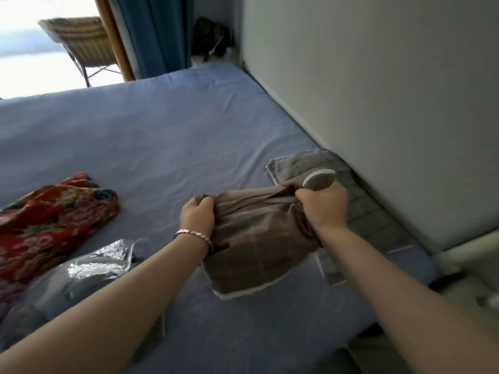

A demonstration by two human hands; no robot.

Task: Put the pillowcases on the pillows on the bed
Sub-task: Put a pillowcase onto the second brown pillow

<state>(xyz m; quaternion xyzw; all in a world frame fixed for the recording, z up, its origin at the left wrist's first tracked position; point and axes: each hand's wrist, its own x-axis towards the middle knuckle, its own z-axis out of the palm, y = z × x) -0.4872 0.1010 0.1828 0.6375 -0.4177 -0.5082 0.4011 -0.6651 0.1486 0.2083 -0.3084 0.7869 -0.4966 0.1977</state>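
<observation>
The brown pillowcase (259, 233) you are holding is thin, limp cloth. It should weigh next to nothing and will sag and bunch wherever you are not gripping it, so the open hem is the place to take hold, with one hand at each side of the mouth to keep it spread. Your left hand (197, 215) has its fingers curled over a gathered edge at the left end of the cloth. Your right hand (322, 209) is fisted round a bunched fold at the right end, and the fabric is drawn fairly taut between the two, with the rest hanging below your wrists. A pale grey flap sticks up just above your right knuckles, and I cannot tell whether it is the case's lining or something else. The grey quilted pillow (375, 220) lies flat on the bed (162, 147), just beyond and under your right hand against the wall (378, 90). It looks soft and bulky, so it will likely need feeding in corner first. Well off to the left of your left hand lie a red floral cloth (51, 220) and a clear plastic bag (89, 268).
</observation>
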